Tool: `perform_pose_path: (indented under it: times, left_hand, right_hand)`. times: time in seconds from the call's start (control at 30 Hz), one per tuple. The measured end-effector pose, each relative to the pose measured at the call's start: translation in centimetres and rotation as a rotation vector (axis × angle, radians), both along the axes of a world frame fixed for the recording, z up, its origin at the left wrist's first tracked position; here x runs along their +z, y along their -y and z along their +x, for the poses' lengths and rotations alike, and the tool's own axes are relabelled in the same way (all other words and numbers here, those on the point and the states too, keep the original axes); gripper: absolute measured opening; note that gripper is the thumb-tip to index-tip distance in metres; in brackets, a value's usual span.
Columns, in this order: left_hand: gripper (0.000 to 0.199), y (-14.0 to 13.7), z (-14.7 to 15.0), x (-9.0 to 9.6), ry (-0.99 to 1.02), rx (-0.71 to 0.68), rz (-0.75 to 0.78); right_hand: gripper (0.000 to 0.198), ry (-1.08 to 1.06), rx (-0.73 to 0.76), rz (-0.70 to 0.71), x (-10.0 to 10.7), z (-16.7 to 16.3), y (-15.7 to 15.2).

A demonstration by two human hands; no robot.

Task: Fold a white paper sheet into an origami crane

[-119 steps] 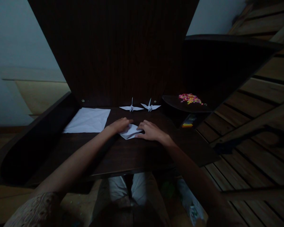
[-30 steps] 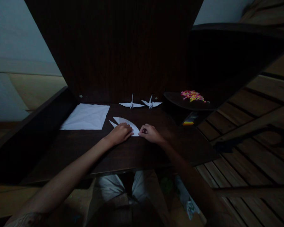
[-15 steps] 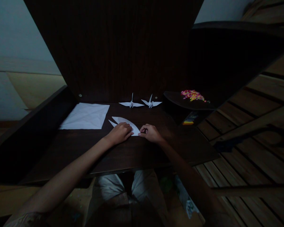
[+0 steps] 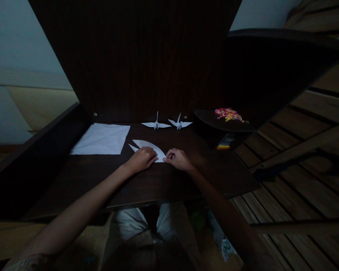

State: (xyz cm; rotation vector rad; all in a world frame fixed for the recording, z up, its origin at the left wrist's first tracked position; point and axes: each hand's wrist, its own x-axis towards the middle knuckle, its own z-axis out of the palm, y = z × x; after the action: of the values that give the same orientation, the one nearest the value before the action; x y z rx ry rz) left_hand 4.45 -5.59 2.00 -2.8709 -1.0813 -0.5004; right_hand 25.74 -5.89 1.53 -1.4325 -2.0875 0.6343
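On the dark desk lies a white folded sheet of paper [image 4: 159, 155], its two pointed flaps fanning out to the upper left. My left hand [image 4: 142, 158] rests over its middle, fingers bent and close together, holding it against the desk. At the paper's right tip, my right hand [image 4: 178, 159] pinches the corner between thumb and forefinger. Part of the fold is hidden beneath my left hand. Behind, two white paper cranes stand side by side, a left crane [image 4: 156, 125] and a right crane [image 4: 180, 124], both with wings spread.
A creased flat white sheet [image 4: 101, 139] lies at the left of the desk [image 4: 158, 184]. To the right, a small rounded shelf [image 4: 206, 116] bears a heap of colourful small pieces [image 4: 228, 114]. A dark panel [image 4: 135, 56] rises behind the cranes.
Both hands stay on the folded paper in nearly the same pose. The whole view has shifted very slightly.
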Motion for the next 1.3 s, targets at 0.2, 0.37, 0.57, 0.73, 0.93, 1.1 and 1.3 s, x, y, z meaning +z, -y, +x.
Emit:
perform_pose_path:
  times: [0.2,0.37,0.57,0.73,0.93,1.1,1.3]
  left_hand:
    - [0.022,-0.1,-0.1,0.0,0.044,0.012,-0.036]
    - [0.024,0.0,-0.2,-0.1,0.062,0.019,-0.030]
    - [0.024,0.4,-0.2,-0.3,0.069,-0.004,0.050]
    - [0.023,0.5,-0.6,-0.5,0.094,-0.031,0.021]
    - [0.026,0.3,-2.4,-0.8,0.281,-0.047,-0.078]
    - [0.031,0.3,-3.6,0.2,0.258,0.124,0.068]
    - [0.036,-0.5,-4.5,0.2,0.230,0.343,0.067]
  right_hand:
    - [0.013,-0.003,-0.034,0.012,-0.3,-0.2,0.1]
    - [0.012,0.012,-0.040,0.023,-0.3,-0.3,0.3]
    - [0.017,-0.005,-0.048,0.051,-0.1,-1.1,0.3]
    - [0.015,0.036,-0.011,0.082,0.0,-2.6,0.2]
    - [0.020,0.235,0.022,0.107,1.1,-3.6,0.6]
    - [0.017,0.336,0.048,0.136,2.0,-3.8,0.8]
    - [0.015,0.403,0.067,0.155,2.4,-3.8,0.9]
